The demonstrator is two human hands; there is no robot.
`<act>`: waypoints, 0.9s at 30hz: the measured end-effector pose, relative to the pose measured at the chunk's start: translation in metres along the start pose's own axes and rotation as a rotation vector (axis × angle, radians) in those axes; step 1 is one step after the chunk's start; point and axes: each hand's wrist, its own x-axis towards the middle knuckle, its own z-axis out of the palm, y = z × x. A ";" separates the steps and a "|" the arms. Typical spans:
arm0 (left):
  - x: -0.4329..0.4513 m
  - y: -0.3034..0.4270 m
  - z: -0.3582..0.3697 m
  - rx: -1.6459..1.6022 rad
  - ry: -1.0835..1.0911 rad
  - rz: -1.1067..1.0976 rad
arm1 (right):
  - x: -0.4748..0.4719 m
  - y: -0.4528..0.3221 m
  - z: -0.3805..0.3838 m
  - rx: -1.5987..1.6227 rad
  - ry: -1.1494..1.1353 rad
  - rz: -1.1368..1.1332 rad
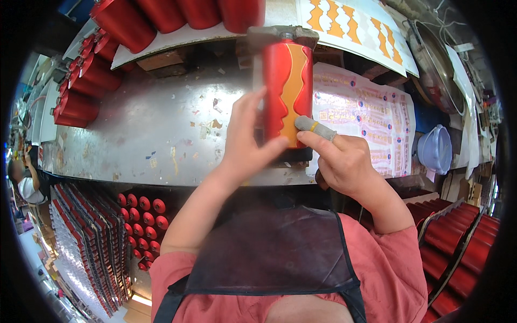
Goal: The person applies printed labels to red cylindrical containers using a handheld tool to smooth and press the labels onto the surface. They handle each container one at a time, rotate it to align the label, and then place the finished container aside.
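Observation:
A red bottle (272,80) lies on its back before me, its neck pointing away and resting at a grey-brown support (305,35). A wavy-edged orange decal (295,76) runs along its upper face. At the bottle's left side is my left hand (246,141), slightly blurred, fingers apart, with the thumb by the decal's lower end. My right hand (343,155) touches the decal's lower right edge with a finger in a grey cloth cot (317,128) bound by a yellow band; the other fingers are curled.
Red bottles (121,24) stand at the upper left. Sheets with orange decals (343,20) lie on a raised board, printed sticker sheets (363,117) below it. A light blue bucket (434,149) is at right. Racked red bottles (448,226) stand below the metal table (161,133). Another person (30,185) is far left.

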 end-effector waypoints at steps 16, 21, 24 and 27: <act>-0.005 -0.005 0.004 0.292 0.090 0.252 | 0.023 -0.018 0.005 -0.120 -0.097 -0.074; -0.004 -0.002 0.005 0.287 0.104 0.257 | 0.022 -0.018 0.002 -0.041 -0.128 -0.081; -0.004 -0.003 0.004 0.282 0.100 0.251 | 0.018 -0.023 -0.002 -0.010 -0.140 -0.120; -0.003 -0.005 0.005 0.309 0.112 0.269 | 0.015 -0.029 -0.001 -0.043 -0.167 -0.162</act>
